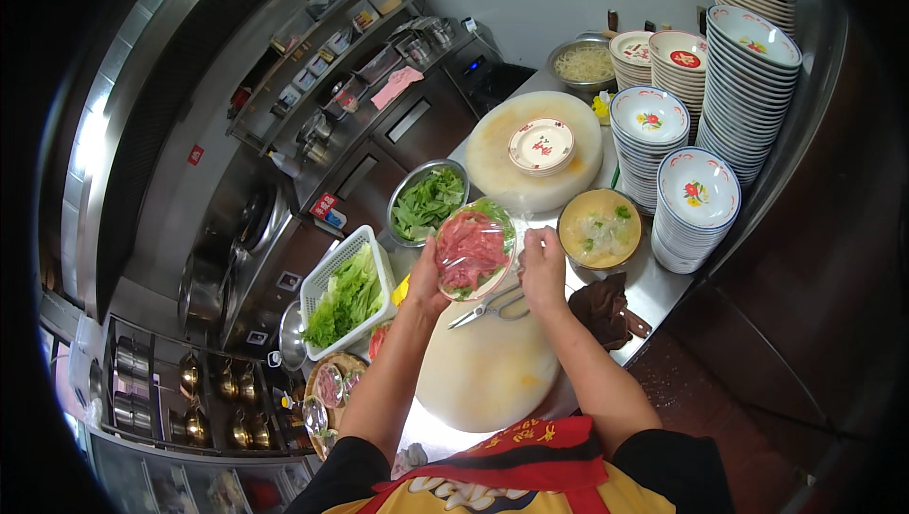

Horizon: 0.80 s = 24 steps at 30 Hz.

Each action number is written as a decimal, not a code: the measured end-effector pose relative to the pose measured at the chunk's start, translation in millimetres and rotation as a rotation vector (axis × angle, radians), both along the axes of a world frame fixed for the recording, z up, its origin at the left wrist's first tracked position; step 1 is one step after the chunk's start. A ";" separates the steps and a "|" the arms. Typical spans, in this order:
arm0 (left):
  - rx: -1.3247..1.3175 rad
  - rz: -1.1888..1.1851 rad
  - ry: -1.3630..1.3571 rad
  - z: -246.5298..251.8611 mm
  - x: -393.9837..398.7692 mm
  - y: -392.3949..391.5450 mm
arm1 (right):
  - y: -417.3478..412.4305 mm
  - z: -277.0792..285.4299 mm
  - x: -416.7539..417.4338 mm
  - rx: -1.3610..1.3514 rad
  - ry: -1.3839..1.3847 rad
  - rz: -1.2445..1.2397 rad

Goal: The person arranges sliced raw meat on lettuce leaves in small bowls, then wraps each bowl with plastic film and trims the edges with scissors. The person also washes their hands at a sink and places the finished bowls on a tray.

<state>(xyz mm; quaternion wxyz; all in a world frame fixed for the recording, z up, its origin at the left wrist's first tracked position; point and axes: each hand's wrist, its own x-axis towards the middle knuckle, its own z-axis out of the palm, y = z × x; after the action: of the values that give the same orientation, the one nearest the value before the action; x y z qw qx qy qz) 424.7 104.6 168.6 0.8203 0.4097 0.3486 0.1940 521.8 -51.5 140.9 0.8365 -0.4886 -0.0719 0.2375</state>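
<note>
In my left hand is a plate of sliced raw red meat on green leaves, gripped by its left rim and raised above the near round cutting board. Clear plastic wrap covers the meat and spreads past the plate's right edge. Close beside that edge, my right hand has its fingers curled in; whether they pinch the film cannot be made out. Under the hands, metal scissors lie on the board with their blades pointing left.
Small plates are stacked on the far cutting board. Bowl stacks line the right side, near a pot of yellowish food. Leafy greens fill a steel bowl and white basket. A cleaver handle lies beside brown cloth.
</note>
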 end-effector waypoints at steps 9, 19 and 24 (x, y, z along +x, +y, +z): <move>-0.018 -0.067 -0.075 6.3 -10.2 17.9 | -24.2 26.5 2.3 0.201 0.701 0.179; 0.041 -0.013 -0.073 22.4 -10.1 20.9 | -12.6 -56.2 16.2 -0.363 -0.126 -0.019; 0.048 0.077 -0.084 20.5 -3.7 40.9 | -14.1 -91.7 -18.1 -0.551 -1.038 0.397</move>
<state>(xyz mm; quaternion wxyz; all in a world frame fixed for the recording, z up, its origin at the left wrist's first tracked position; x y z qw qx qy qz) 421.0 145.5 189.1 0.8161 0.4070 0.3247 0.2508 503.7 -65.6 49.1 0.4757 -0.7156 -0.4948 0.1296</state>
